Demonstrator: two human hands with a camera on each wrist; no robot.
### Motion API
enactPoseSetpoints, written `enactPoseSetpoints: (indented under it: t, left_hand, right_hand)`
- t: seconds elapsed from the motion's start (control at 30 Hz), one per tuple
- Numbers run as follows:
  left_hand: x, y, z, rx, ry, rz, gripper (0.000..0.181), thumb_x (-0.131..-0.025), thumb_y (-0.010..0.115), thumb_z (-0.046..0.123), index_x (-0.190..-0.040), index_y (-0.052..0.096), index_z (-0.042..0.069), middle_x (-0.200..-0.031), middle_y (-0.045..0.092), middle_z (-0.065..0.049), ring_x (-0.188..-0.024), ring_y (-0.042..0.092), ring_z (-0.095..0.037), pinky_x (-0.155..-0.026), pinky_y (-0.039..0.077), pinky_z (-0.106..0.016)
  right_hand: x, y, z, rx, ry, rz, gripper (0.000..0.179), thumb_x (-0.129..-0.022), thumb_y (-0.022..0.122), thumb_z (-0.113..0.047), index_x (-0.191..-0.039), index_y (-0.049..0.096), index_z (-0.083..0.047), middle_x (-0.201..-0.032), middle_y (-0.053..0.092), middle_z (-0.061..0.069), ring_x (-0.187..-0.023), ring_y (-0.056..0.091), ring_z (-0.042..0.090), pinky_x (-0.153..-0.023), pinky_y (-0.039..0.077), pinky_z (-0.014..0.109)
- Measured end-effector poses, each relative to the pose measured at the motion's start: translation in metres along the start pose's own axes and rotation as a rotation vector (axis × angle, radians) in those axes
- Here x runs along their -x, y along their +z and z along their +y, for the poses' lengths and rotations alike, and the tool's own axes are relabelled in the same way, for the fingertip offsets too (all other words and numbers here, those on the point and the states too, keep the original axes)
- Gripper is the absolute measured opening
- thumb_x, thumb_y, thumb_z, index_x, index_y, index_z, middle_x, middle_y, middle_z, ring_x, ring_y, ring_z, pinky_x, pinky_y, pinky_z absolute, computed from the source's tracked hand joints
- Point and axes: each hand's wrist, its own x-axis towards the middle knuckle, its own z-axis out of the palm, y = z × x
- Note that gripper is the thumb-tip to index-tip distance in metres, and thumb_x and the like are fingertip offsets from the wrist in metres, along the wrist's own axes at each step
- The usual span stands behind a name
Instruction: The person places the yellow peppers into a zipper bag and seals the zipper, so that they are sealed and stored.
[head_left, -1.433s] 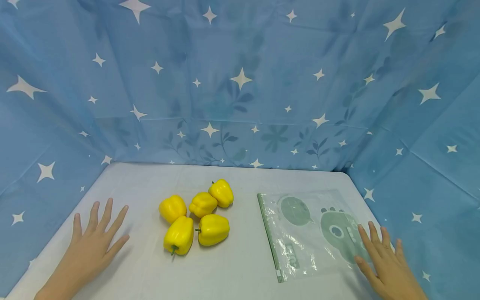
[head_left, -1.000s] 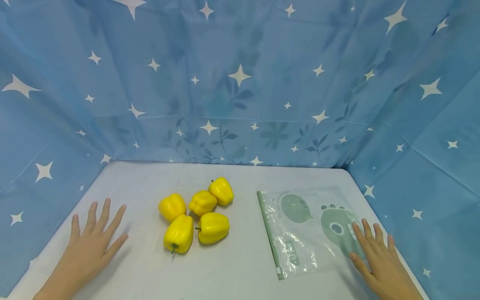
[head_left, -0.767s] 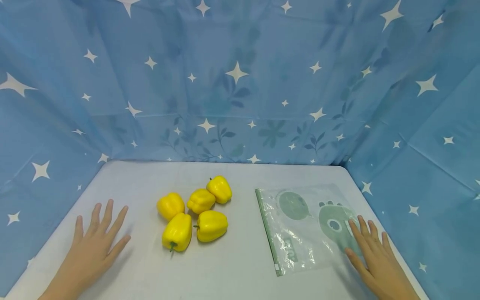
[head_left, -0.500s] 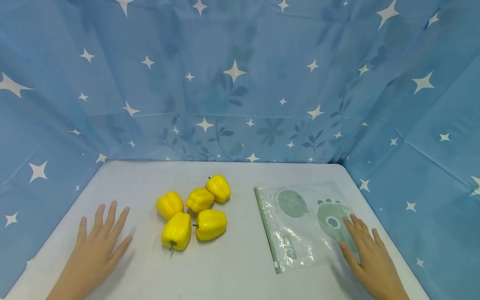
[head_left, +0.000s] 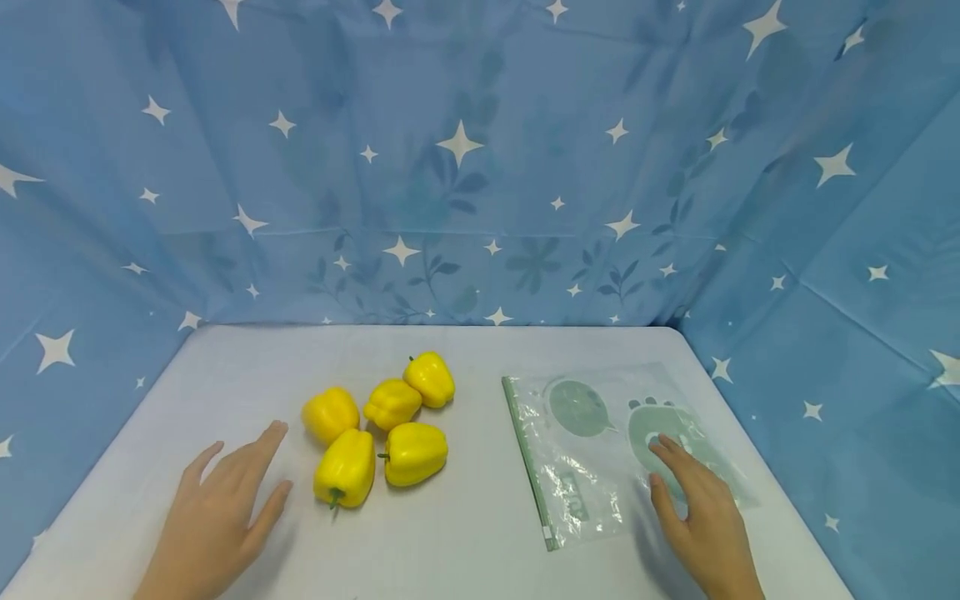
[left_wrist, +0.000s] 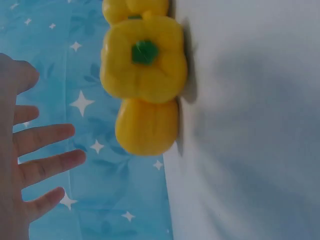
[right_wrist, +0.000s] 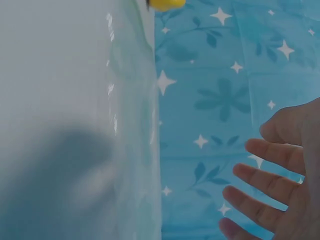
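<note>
Several yellow bell peppers with green stems lie grouped left of the middle of the table; the front one (head_left: 345, 469) is nearest my left hand (head_left: 217, 508). That hand hovers left of the group, fingers spread and holding nothing. In the left wrist view, a pepper (left_wrist: 143, 60) shows its stem end, beyond the hand's fingers (left_wrist: 47, 167). A clear zip bag (head_left: 600, 467) with a green slider edge and green cartoon prints lies flat at the right. My right hand (head_left: 705, 517) is held over the bag's near right part, thumb and fingers apart, with nothing in it.
The white table (head_left: 442, 550) has its far edge against a blue curtain (head_left: 420, 167) with white stars, which also rises at both sides. In the right wrist view, the right hand's shadow (right_wrist: 65, 175) falls on the tabletop beside the bag.
Both hands have moved inward, the left toward the peppers and the right farther over the bag, and have turned from palm-down to more sideways. The peppers and bag lie as before; the head view has shifted slightly.
</note>
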Motion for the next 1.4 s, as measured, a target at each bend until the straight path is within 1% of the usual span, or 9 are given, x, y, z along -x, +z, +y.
enactPoseSetpoints:
  t: [0.07, 0.13, 0.23, 0.43, 0.53, 0.73, 0.8, 1.0, 1.4]
  left_hand:
    - [-0.003, 0.002, 0.009, 0.022, 0.013, 0.004, 0.063, -0.11, 0.041, 0.053, -0.155, 0.048, 0.01, -0.128, 0.071, -0.017, -0.112, 0.066, -0.037, -0.11, 0.037, -0.061]
    - [-0.006, 0.005, 0.018, 0.05, 0.023, -0.001, 0.059, -0.107, 0.051, 0.045, -0.152, 0.052, 0.007, -0.129, 0.07, -0.017, -0.115, 0.065, -0.037, -0.106, 0.039, -0.061]
    - [-0.009, 0.008, 0.029, 0.081, 0.023, -0.026, 0.062, -0.097, 0.067, 0.032, -0.151, 0.052, 0.006, -0.138, 0.066, -0.016, -0.122, 0.061, -0.037, -0.104, 0.04, -0.059]
    - [-0.014, 0.016, 0.046, 0.111, 0.006, -0.111, 0.08, -0.089, 0.077, 0.028, -0.16, 0.041, 0.014, -0.154, 0.053, -0.012, -0.137, 0.049, -0.036, -0.107, 0.039, -0.058]
    - [-0.019, 0.018, 0.055, 0.102, -0.012, -0.16, 0.081, -0.091, 0.077, 0.032, -0.161, 0.039, 0.017, -0.16, 0.047, -0.013, -0.141, 0.045, -0.036, -0.109, 0.039, -0.06]
    - [-0.031, 0.029, 0.076, 0.086, 0.021, -0.195, 0.081, -0.095, 0.074, 0.04, -0.163, 0.035, 0.019, -0.165, 0.038, -0.013, -0.147, 0.038, -0.034, -0.112, 0.039, -0.062]
    - [-0.036, 0.033, 0.082, 0.071, 0.05, -0.192, 0.082, -0.095, 0.073, 0.042, -0.163, 0.035, 0.02, -0.165, 0.038, -0.014, -0.148, 0.038, -0.035, -0.114, 0.038, -0.06]
    - [-0.04, 0.043, 0.091, 0.007, 0.115, -0.183, 0.082, -0.094, 0.073, 0.046, -0.163, 0.036, 0.021, -0.165, 0.039, -0.018, -0.148, 0.042, -0.039, -0.116, 0.039, -0.061]
    - [-0.037, 0.061, 0.095, -0.041, 0.11, -0.226, 0.08, -0.096, 0.07, 0.053, -0.162, 0.037, 0.022, -0.162, 0.044, -0.018, -0.144, 0.048, -0.037, -0.114, 0.043, -0.063]
  right_hand:
    - [-0.003, 0.005, -0.01, -0.04, 0.017, -0.011, 0.045, -0.098, 0.072, -0.011, -0.141, 0.065, -0.02, -0.15, 0.061, 0.011, -0.134, 0.055, 0.042, -0.108, 0.043, 0.058]
    - [-0.005, 0.01, -0.018, -0.07, 0.032, -0.021, 0.044, -0.099, 0.071, -0.013, -0.141, 0.064, -0.023, -0.151, 0.059, 0.006, -0.137, 0.052, 0.038, -0.119, 0.039, 0.038]
    - [-0.006, 0.017, -0.027, -0.103, 0.03, -0.018, 0.044, -0.099, 0.071, -0.011, -0.14, 0.065, -0.025, -0.15, 0.06, 0.002, -0.137, 0.051, 0.034, -0.115, 0.025, 0.006]
    - [-0.004, 0.034, -0.046, -0.175, 0.061, -0.045, 0.047, -0.098, 0.071, -0.01, -0.14, 0.063, -0.029, -0.148, 0.061, 0.001, -0.137, 0.051, 0.031, -0.108, 0.018, -0.004]
    - [-0.003, 0.043, -0.057, -0.2, 0.07, -0.091, 0.048, -0.099, 0.071, -0.013, -0.142, 0.061, -0.028, -0.149, 0.06, 0.0, -0.138, 0.053, 0.03, -0.112, 0.026, 0.004]
    - [-0.005, 0.055, -0.072, -0.22, 0.067, -0.21, 0.048, -0.101, 0.07, -0.021, -0.146, 0.055, -0.014, -0.151, 0.057, 0.012, -0.14, 0.05, 0.038, -0.109, 0.043, 0.06]
    - [-0.007, 0.057, -0.075, -0.228, 0.06, -0.236, 0.05, -0.1, 0.07, -0.021, -0.147, 0.054, -0.009, -0.151, 0.056, 0.016, -0.14, 0.049, 0.042, -0.11, 0.042, 0.066]
    - [-0.01, 0.064, -0.084, -0.17, 0.043, -0.318, 0.059, -0.098, 0.073, -0.026, -0.148, 0.052, -0.005, -0.152, 0.054, 0.022, -0.14, 0.048, 0.049, -0.108, 0.042, 0.072]
    - [0.0, 0.081, -0.086, -0.026, 0.008, -0.387, 0.059, -0.094, 0.076, -0.034, -0.14, 0.058, -0.002, -0.141, 0.06, 0.022, -0.13, 0.056, 0.048, -0.099, 0.049, 0.07]
